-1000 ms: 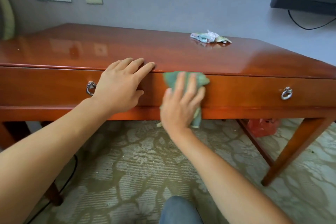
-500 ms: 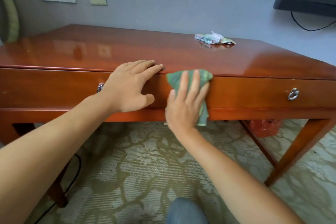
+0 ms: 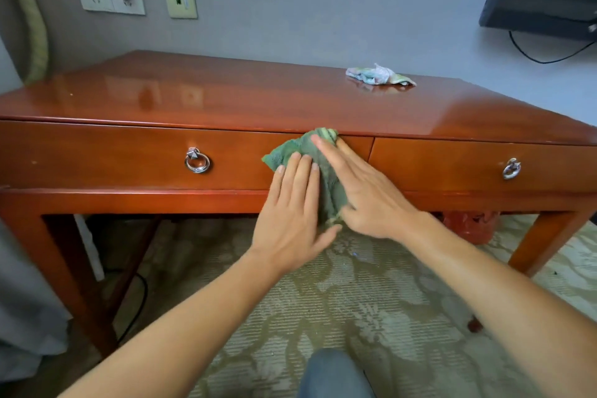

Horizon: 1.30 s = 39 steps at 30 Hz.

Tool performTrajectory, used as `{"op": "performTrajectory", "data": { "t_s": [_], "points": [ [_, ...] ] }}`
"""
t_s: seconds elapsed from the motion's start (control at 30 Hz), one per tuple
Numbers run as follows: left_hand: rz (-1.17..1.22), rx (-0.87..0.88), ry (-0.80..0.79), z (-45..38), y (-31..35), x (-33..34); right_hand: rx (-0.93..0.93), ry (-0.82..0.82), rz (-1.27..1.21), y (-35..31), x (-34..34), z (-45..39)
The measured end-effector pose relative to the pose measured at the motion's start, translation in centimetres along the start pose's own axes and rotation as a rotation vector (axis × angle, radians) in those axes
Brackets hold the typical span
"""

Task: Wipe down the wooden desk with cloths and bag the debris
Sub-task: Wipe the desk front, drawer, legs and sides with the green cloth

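A green cloth [image 3: 300, 149] lies pressed flat against the front of the left drawer of the glossy wooden desk [image 3: 226, 100], near the gap between the two drawers. My right hand [image 3: 365, 191] presses on it with straight fingers, fingertips near the desk's top edge. My left hand [image 3: 292, 213] lies beside it with straight fingers, its fingertips touching the cloth's lower left part. A second, pale crumpled cloth [image 3: 379, 75] sits on the desk top at the back right.
Each drawer has a metal ring pull, the left ring pull [image 3: 197, 161] and the right ring pull [image 3: 511, 169]. A red bag [image 3: 470, 224] lies on the patterned carpet under the desk's right side. Sockets and a cable are on the wall, a dark screen at top right.
My left hand left the desk's top edge and came down to the right onto the cloth. My right hand stays pressed on the cloth. The camera moved closer, and the left ring pull is now uncovered.
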<state>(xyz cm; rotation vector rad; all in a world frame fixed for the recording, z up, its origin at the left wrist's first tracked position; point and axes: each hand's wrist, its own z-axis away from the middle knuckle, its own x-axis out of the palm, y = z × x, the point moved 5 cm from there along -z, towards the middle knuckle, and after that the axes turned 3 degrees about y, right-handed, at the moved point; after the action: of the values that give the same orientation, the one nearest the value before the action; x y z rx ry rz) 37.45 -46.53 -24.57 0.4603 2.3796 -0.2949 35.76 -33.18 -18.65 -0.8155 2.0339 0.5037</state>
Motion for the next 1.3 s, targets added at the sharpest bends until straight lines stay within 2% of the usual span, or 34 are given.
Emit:
{"op": "performTrajectory", "data": {
  "t_s": [0.07,0.1,0.13,0.17,0.23,0.3,0.37,0.43,0.53,0.63,0.8,0.9,1.03,1.1,1.2,1.3],
  "points": [
    [-0.035,-0.078,0.008,-1.1,1.3,0.8,0.0,0.236,0.066,0.9,-3.8,-0.6],
    [-0.038,-0.114,0.031,-1.6,1.9,1.4,0.048,0.374,0.109,1.6,-5.6,-1.4],
    [-0.034,-0.135,0.063,-2.0,2.3,1.9,0.143,0.43,0.14,2.6,-6.6,-2.6],
    [-0.037,-0.14,0.093,-2.4,2.2,2.4,0.265,0.39,0.139,3.5,-6.8,-4.2],
    [-0.067,-0.087,0.166,-2.8,1.1,3.0,0.453,0.129,0.086,4.8,-4.8,-7.1],
    [-0.144,0.033,0.216,-2.1,-0.6,3.3,0.519,-0.029,0.111,5.3,-2.8,-8.3],
    [-0.214,0.155,0.242,-0.6,-2.8,3.3,0.533,-0.007,0.157,5.5,-2.7,-8.4],
    [-0.272,0.19,0.228,1.2,-5.5,2.4,0.539,-0.017,0.17,6.0,-2.7,-8.2],
    [-0.263,0.077,0.237,3.1,-8.3,0.5,0.53,-0.017,0.173,6.3,-2.4,-8.5],
    [-0.222,0.004,0.195,1.6,-7.6,-0.5,0.533,-0.002,0.184,6.1,-2.0,-8.7],
    [-0.244,0.205,0.206,-2.9,-3.1,1.6,0.568,-0.034,0.16,6.3,-2.2,-8.7],
    [-0.266,0.223,0.212,-3.3,-2.0,2.4,0.57,-0.052,0.15,6.1,-2.2,-8.7],
    [-0.304,0.554,0.15,0.2,-3.7,3.6,0.574,-0.087,0.128,6.0,-2.5,-8.4],
    [-0.363,0.619,0.127,2.4,-6.2,3.0,0.554,-0.094,0.123,5.9,-2.6,-8.3],
    [-0.409,0.543,0.1,4.1,-8.3,2.1,0.557,-0.077,0.154,5.9,-2.4,-8.5],
    [-0.369,0.465,0.131,2.6,-5.3,3.0,0.577,-0.087,0.159,5.9,-2.0,-8.9]
  ]
}}
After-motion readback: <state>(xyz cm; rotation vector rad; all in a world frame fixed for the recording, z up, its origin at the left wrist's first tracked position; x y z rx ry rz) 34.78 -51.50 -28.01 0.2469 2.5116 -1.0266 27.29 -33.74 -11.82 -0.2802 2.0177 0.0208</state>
